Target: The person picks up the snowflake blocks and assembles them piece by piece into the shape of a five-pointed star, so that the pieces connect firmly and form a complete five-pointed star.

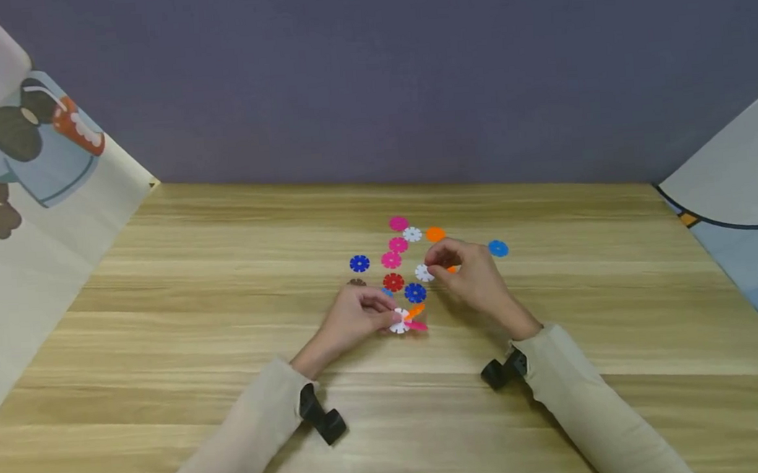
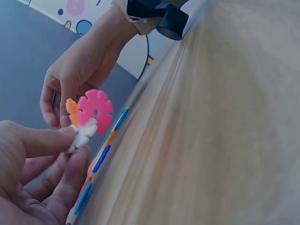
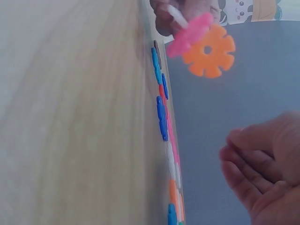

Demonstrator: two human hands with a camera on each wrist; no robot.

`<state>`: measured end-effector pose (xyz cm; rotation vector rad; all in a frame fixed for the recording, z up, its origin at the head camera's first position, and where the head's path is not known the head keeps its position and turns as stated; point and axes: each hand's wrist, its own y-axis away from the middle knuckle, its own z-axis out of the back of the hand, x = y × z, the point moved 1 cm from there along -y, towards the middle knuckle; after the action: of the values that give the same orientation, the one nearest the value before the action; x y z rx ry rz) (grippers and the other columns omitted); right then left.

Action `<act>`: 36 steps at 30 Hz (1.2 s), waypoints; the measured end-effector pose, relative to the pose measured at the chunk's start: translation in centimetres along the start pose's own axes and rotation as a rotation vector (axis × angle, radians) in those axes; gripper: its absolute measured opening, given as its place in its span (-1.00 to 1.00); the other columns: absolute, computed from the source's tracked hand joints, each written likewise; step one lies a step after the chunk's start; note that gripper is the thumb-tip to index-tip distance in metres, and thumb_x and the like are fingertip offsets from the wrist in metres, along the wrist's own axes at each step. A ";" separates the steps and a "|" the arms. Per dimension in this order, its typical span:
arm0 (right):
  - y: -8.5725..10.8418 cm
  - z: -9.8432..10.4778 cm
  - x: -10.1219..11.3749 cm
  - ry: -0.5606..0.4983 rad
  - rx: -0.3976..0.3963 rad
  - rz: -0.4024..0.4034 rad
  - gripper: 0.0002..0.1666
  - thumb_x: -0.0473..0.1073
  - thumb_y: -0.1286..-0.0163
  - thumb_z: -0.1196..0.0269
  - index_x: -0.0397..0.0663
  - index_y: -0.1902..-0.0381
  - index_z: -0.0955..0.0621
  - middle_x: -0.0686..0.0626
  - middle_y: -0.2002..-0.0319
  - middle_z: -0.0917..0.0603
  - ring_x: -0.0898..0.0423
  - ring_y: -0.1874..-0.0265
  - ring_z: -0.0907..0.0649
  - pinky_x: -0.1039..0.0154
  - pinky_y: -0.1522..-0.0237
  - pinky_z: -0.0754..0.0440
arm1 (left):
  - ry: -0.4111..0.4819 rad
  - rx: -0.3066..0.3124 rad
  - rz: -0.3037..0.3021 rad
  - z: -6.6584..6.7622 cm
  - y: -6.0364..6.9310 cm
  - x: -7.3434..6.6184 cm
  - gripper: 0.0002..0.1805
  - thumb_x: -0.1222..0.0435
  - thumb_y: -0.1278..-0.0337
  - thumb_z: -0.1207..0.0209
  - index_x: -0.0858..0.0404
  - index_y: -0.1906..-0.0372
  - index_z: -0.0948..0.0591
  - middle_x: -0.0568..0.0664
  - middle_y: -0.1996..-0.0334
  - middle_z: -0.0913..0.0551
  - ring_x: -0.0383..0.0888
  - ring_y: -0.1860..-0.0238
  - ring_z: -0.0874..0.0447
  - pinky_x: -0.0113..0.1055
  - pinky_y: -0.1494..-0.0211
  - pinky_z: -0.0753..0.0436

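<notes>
My left hand point(image 1: 356, 316) pinches a white notched plastic disc point(image 2: 84, 135) between thumb and fingers. Joined to that white disc are a pink disc point(image 2: 95, 108) and an orange disc point(image 3: 212, 52), set at angles and raised off the table. My right hand point(image 1: 475, 274) hovers to the right, fingers loosely bent and thumb close to the fingertips. Nothing shows between those fingers in the right wrist view. From the head view, a loose white disc point(image 1: 424, 273) appears just beside its fingertips, and an orange piece is partly hidden behind them.
Several discs lie flat on the wooden table point(image 1: 225, 275): dark blue point(image 1: 415, 293), red point(image 1: 393, 283), pink point(image 1: 390, 260), orange point(image 1: 435, 234) and, farther right, light blue point(image 1: 498, 249). My left hand partly covers a brown disc point(image 1: 356, 283). A grey wall point(image 1: 370, 85) rises behind the table.
</notes>
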<state>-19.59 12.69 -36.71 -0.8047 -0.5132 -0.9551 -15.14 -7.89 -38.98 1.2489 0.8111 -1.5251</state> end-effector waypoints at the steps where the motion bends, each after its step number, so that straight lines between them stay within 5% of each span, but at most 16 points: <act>1: 0.0 0.0 0.0 0.000 0.002 -0.001 -0.88 -0.46 -0.14 -0.33 -0.24 0.35 -0.63 -0.13 0.39 -0.72 0.02 0.40 -0.69 0.26 0.29 -0.68 | -0.028 0.014 -0.008 0.0 0.1 0.0 -0.85 0.48 0.05 -0.32 0.47 0.31 -0.67 0.17 0.46 -0.69 -0.27 0.54 -0.62 -0.34 0.40 -0.70; 14: -0.3 0.1 -0.1 0.015 0.027 -0.023 -0.89 -0.44 -0.16 -0.31 -0.22 0.34 -0.63 -0.13 0.38 -0.72 0.02 0.39 -0.68 0.23 0.28 -0.67 | -0.281 0.025 -0.111 -0.4 0.3 -0.3 -0.94 0.41 0.06 -0.35 0.31 0.40 -0.70 0.00 0.53 -0.66 -0.28 0.51 -0.53 -0.46 0.39 -0.57; 21: -0.4 0.2 -0.3 0.024 0.037 -0.032 -0.89 -0.44 -0.16 -0.31 -0.22 0.34 -0.64 -0.13 0.38 -0.72 0.03 0.40 -0.68 0.25 0.29 -0.66 | -0.286 0.059 -0.116 -0.1 0.2 -0.6 -0.87 0.39 0.07 -0.37 0.33 0.36 -0.69 0.02 0.50 -0.68 -0.27 0.50 -0.54 -0.46 0.39 -0.59; 36: -1.0 0.6 -0.8 0.054 0.095 -0.075 -0.87 -0.40 -0.18 -0.29 -0.24 0.27 -0.62 -0.15 0.33 -0.71 -0.01 0.32 -0.69 0.16 0.28 -0.70 | -0.374 -0.084 -0.143 1.9 -1.2 -0.9 -0.86 0.43 -0.09 -0.22 0.37 0.21 -0.63 0.05 0.40 -0.65 -0.20 0.42 -0.54 -0.45 0.32 -0.58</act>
<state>-20.87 13.27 -36.59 -0.6759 -0.5405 -1.0109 -16.84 -9.05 -37.72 0.8224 0.7183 -1.7529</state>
